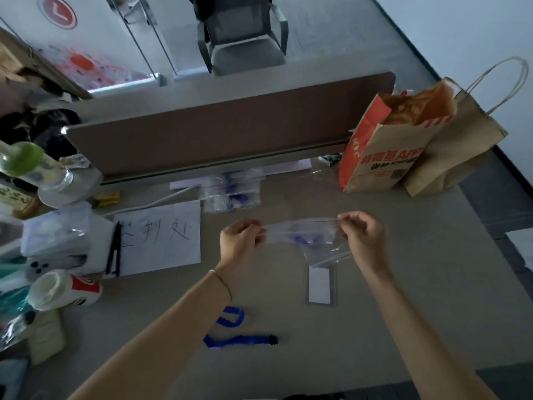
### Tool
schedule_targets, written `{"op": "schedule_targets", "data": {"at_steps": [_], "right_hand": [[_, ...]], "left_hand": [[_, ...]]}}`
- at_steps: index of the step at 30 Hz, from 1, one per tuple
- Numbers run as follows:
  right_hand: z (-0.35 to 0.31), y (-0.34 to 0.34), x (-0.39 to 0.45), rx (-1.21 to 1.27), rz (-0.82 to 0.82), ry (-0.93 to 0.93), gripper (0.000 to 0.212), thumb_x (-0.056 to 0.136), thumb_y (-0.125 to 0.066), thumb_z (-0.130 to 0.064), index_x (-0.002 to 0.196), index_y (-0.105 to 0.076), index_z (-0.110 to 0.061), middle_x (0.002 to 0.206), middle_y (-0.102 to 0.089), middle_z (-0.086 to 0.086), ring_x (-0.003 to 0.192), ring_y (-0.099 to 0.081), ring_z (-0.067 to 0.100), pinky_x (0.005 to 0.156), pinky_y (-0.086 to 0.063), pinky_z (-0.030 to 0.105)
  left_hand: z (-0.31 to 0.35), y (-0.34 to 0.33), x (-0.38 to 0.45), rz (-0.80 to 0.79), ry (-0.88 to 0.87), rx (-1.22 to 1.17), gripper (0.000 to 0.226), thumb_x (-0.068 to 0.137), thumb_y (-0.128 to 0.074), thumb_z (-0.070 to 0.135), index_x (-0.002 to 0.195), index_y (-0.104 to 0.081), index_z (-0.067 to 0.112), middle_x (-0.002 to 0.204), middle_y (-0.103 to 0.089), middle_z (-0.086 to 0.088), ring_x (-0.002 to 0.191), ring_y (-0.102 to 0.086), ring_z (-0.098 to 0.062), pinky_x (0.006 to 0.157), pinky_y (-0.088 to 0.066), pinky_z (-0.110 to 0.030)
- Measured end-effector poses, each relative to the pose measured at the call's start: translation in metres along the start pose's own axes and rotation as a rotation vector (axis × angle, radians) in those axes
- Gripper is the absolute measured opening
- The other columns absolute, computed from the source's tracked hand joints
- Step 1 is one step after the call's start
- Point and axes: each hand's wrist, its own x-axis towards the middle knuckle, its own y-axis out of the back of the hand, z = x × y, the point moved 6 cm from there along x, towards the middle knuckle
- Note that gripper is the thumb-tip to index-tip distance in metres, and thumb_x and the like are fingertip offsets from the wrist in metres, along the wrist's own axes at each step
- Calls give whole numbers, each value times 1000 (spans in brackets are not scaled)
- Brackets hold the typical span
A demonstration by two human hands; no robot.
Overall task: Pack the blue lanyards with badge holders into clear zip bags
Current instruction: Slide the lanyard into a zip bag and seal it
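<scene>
My left hand (pixel 240 241) and my right hand (pixel 364 238) pinch the two ends of the top edge of a clear zip bag (pixel 305 235), held just above the table. A blue lanyard shows through the bag. Below the bag a badge holder (pixel 320 284) with a white card lies flat on the table. A loose blue lanyard (pixel 236 333) with a black clip lies near my left forearm. Several filled zip bags (pixel 230 194) are stacked at the back by the divider.
A brown desk divider (pixel 219 131) runs across the back. Two paper bags (pixel 403 140) stand at the right. A white sheet with handwriting (pixel 161 238), pens, a cup (pixel 63 290), bottles and plastic packs crowd the left side.
</scene>
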Motion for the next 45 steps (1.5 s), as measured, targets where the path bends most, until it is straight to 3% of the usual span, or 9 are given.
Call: {"op": "schedule_targets", "data": {"at_steps": [8,11,17,22,30,33,36,40,45], "right_hand": [[-53,-37,-59,145,13,37,25,90,-55,-3,82,-74,-17,72,-75,0,68,-69,14,62,-54,29],[-66,-43,-83,210,6,34,34,95,-46,-20,80,-74,-10,76,-75,10,69,-71,21,58,-54,26],[-78,-62,-103,232,-14,-33,42,103,-44,-18,75,-72,-6,66,-74,9,62,-70,21,59,-55,26],[-61,-99,-73,210,-73,-116,36,102,-43,-17,81,-70,-5,63,-73,7,60,-70,18,58,-55,24],[-7,-152,-8,109,-180,-180,29,101,-45,-6,128,-54,-13,90,-70,9,68,-67,11,63,-54,23],[6,-166,-14,-56,-228,-68,17,98,-49,-1,98,-65,-5,78,-66,5,67,-63,10,68,-51,26],[35,-187,-40,-291,-326,52,18,92,-59,-21,78,-68,-25,74,-70,-7,72,-66,9,71,-52,30],[86,-215,-60,-479,-411,164,22,87,-60,-3,81,-67,-23,75,-66,-8,70,-63,8,63,-53,32],[125,-224,-58,-755,-343,390,33,79,-69,0,107,-69,-17,101,-70,-1,94,-64,17,81,-54,33]], "left_hand": [[22,79,-32,-43,-62,-246,26,96,-54,12,80,-73,7,77,-74,-9,73,-69,-19,75,-54,-33],[22,108,-47,-29,-95,-286,44,102,-44,31,82,-74,5,82,-75,-14,73,-68,-22,69,-51,-34],[24,141,-56,39,-139,-317,49,102,-44,34,76,-75,7,77,-73,-19,67,-66,-27,66,-47,-37],[18,136,-21,65,-82,-383,44,102,-44,31,97,-71,-3,80,-73,-17,70,-69,-25,63,-51,-30],[-19,106,53,33,-30,-394,33,102,-50,25,134,-51,19,112,-68,-14,99,-68,-28,86,-57,-37],[-30,101,54,63,-159,-66,17,92,-56,18,105,-67,21,96,-71,-4,84,-67,-20,76,-57,-34],[-47,84,48,25,-331,397,19,90,-55,6,87,-70,17,81,-69,5,74,-64,-10,68,-55,-28],[-92,48,51,-191,-547,810,21,84,-55,1,84,-68,18,83,-63,7,74,-59,-15,64,-49,-33],[-137,28,76,-253,-766,973,24,79,-61,5,97,-70,19,98,-61,4,88,-56,-18,73,-41,-21]]}}
